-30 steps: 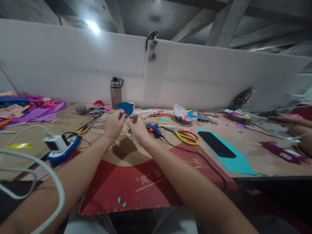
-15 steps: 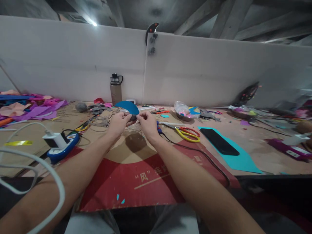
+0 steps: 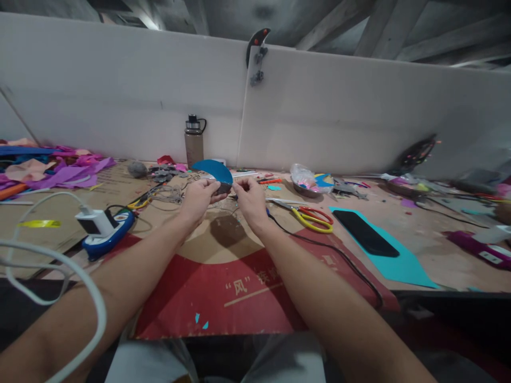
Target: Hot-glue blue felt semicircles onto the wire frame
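Note:
Raised above the cardboard sheet, my left hand (image 3: pixel 200 200) is closed on a blue curved piece (image 3: pixel 213 169) with a rounded upper edge and a dark grey lower part. Thumb and fingers pinch it at its lower left. Beside its right corner, my right hand (image 3: pixel 250 200) has thumb and forefinger pressed together; what lies between them is too small to make out. Under both hands is a red and tan cardboard sheet (image 3: pixel 207 290) with printed characters. Scissors (image 3: pixel 313 219) with red and yellow handles lie to the right of my right hand.
A black phone (image 3: pixel 365 232) rests on a turquoise sheet (image 3: pixel 407 271) at right. A bottle (image 3: pixel 194 143) stands against the white partition (image 3: pixel 339 111). At left are a blue power strip (image 3: pixel 107 242), a white cable (image 3: pixel 96 300) over my forearm, and colourful scraps (image 3: pixel 72 173).
The view has tilted slightly, so the scene sits a little further right. Both hands remain at the blue piece, and the right fingertips are now slightly further from its edge.

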A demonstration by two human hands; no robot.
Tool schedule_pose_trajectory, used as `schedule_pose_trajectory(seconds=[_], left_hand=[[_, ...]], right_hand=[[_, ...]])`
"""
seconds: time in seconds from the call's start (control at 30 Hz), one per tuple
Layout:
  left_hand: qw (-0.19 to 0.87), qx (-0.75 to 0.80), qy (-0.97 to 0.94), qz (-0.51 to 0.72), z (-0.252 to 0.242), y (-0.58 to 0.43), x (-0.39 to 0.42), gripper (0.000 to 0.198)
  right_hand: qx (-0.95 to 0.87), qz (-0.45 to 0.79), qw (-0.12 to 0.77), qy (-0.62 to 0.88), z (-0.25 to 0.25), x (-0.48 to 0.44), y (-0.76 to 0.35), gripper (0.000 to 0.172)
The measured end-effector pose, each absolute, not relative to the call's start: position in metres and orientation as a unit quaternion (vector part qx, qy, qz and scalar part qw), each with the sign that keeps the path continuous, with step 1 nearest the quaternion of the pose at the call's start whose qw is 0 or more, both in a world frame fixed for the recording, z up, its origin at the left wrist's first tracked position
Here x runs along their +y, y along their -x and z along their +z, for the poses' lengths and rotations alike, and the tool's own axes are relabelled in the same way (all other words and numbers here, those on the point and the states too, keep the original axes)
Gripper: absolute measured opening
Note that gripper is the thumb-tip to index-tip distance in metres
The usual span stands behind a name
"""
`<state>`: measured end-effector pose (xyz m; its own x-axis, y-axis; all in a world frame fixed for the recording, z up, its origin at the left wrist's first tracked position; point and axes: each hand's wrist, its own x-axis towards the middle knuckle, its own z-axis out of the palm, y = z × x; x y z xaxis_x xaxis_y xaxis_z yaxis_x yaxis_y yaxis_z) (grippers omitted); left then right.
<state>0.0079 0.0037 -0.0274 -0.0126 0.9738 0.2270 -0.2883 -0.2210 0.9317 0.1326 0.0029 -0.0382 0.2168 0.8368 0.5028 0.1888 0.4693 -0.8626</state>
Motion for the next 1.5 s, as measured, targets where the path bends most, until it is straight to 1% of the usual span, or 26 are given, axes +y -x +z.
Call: schedule_pose_trajectory(seconds=[0.43, 0.53, 0.7, 0.93, 1.07, 1.2, 1.3, 1.4, 1.5], left_hand=[[0.538, 0.336, -0.470, 0.613, -0.025, -0.008, 0.000, 0.006], [0.542, 0.333, -0.473, 0.610, -0.024, -0.007, 0.000, 0.006], [0.545, 0.330, -0.481, 0.602, -0.022, -0.007, -0.001, 0.005], [0.559, 0.316, -0.492, 0.589, -0.021, -0.004, -0.001, 0.006], [0.584, 0.328, -0.478, 0.568, -0.021, -0.001, 0.002, 0.003], [0.599, 0.345, -0.467, 0.551, -0.024, -0.002, 0.004, 0.004], [0.577, 0.348, -0.483, 0.559, -0.026, -0.004, 0.005, 0.004], [0.534, 0.348, -0.516, 0.572, -0.028, -0.007, 0.003, 0.005], [0.516, 0.339, -0.537, 0.575, -0.028, -0.010, 0.000, 0.012]], right_hand=[[-0.548, 0.301, 0.650, 0.433, -0.041, 0.006, -0.134, 0.013], [-0.533, 0.348, 0.649, 0.416, -0.041, 0.006, -0.134, 0.013], [-0.496, 0.456, 0.624, 0.396, -0.037, 0.003, -0.135, 0.017], [-0.486, 0.517, 0.610, 0.352, -0.031, -0.001, -0.138, 0.019], [-0.523, 0.492, 0.594, 0.363, -0.032, -0.001, -0.140, 0.017], [-0.574, 0.387, 0.603, 0.397, -0.035, 0.000, -0.137, 0.013], [-0.594, 0.314, 0.615, 0.412, -0.036, -0.001, -0.135, 0.011], [-0.599, 0.279, 0.624, 0.417, -0.036, -0.003, -0.134, 0.012], [-0.606, 0.255, 0.626, 0.420, -0.036, -0.005, -0.134, 0.014]])
